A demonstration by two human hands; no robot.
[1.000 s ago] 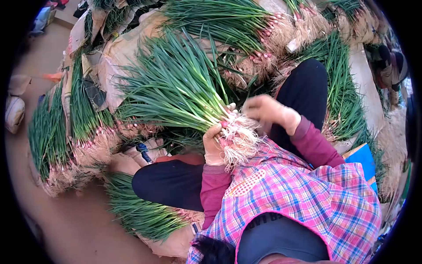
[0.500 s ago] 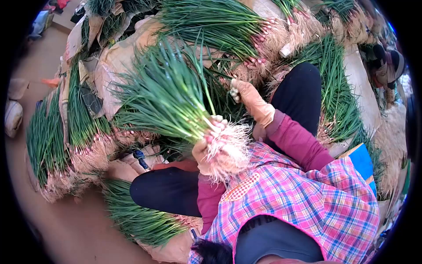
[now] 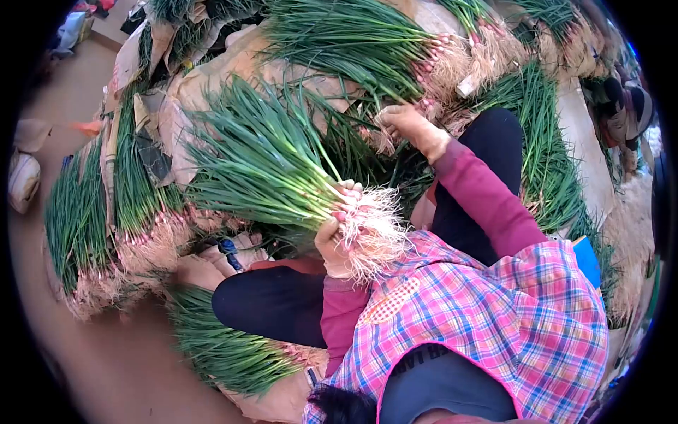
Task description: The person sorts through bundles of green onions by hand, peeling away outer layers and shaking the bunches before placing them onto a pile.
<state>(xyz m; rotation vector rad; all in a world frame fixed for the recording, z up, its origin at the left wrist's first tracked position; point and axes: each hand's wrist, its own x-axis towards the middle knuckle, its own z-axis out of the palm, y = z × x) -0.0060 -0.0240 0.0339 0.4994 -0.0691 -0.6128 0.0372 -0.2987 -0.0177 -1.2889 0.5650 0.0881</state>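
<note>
My left hand point(image 3: 335, 249), in a pale glove, is wrapped round a thick bunch of spring onions point(image 3: 272, 166). Their green leaves fan out to the upper left, and the pinkish bulbs and tangled white roots point(image 3: 373, 233) face my lap. My right hand point(image 3: 415, 131), also gloved, is beyond the bunch, beside the root ends of a large spring onion pile point(image 3: 353, 42). Its fingers are pinched together. A green stalk and some pale roots show close to the fingertips, but what they hold is hidden.
More spring onions lie in rows at the left point(image 3: 145, 191), at the lower left point(image 3: 229, 343) and along the right point(image 3: 547, 152). Brown paper sheets point(image 3: 215, 78) lie among them. My bent knees point(image 3: 265, 304) flank the work area. Another person's dark-clothed leg point(image 3: 618, 99) appears far right.
My right hand has moved up and slightly right to the root ends of the large pile. The bunch in my left hand has turned slightly and shifted a little right.
</note>
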